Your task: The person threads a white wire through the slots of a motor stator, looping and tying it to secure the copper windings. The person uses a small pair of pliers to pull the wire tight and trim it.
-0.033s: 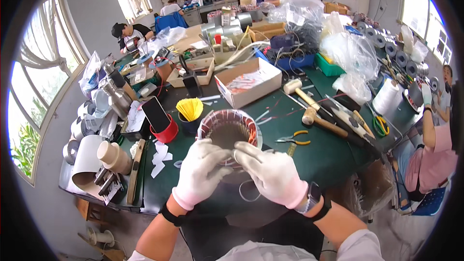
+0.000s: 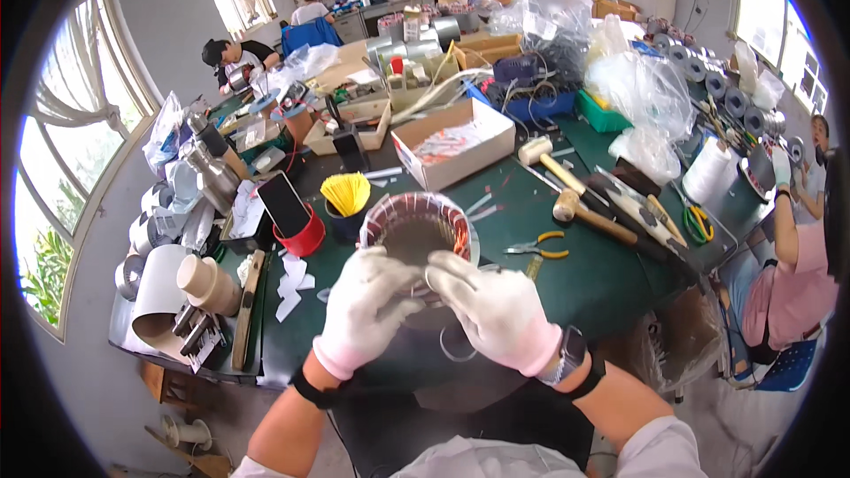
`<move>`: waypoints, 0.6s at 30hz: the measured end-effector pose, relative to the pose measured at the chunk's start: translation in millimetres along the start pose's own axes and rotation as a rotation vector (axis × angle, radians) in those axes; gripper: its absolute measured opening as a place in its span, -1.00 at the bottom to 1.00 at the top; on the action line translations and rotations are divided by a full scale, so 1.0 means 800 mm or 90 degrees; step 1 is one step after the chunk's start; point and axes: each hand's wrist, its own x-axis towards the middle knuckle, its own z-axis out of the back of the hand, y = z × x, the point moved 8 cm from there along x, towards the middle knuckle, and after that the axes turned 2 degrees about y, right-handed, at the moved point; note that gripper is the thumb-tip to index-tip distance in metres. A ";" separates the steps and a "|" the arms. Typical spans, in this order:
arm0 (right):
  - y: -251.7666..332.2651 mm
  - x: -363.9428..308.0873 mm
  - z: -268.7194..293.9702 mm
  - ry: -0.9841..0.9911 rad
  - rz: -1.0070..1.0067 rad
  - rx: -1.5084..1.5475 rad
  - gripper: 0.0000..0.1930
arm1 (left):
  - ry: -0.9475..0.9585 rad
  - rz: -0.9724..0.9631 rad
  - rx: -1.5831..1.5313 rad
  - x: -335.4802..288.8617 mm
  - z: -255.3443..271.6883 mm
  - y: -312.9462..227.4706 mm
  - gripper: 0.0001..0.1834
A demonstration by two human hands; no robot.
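Note:
A ring-shaped motor stator [image 2: 373,215] with copper windings and white lacing stands on the green worktop in front of me. At its near rim, my left hand [image 2: 367,301], in a white glove, has its fingers curled and pinched together. My right hand [image 2: 496,310], gloved too, is closed beside it, with its fingertips at the same rim. The two hands nearly meet there, and what their fingertips grip is hidden. A loop of thin pale cord [image 2: 445,353] hangs just below the right hand's fingers.
Yellow-handled pliers [image 2: 551,246] and mallets [image 2: 595,218] lie to the right. Behind the stator stand an open carton [image 2: 431,173] and a dark cup of yellow strips [image 2: 344,196]. A phone [image 2: 283,207] rests on a red holder at left. Co-workers sit around the room.
The view has shifted slightly, and the stator and bench things sit a little higher in it. Both hands keep nearly the same closed pose at the stator's near rim.

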 end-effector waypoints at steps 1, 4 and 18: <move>0.000 0.002 -0.002 -0.004 0.006 -0.033 -0.64 | 0.008 0.001 -0.009 0.000 0.000 0.002 -0.54; -0.011 0.005 0.000 -0.038 0.020 0.016 -0.68 | 0.029 0.012 -0.017 0.009 0.002 0.009 -0.60; 0.004 -0.091 0.022 -0.101 -0.230 0.168 -0.66 | 0.082 0.101 -0.086 0.009 0.004 0.017 -0.56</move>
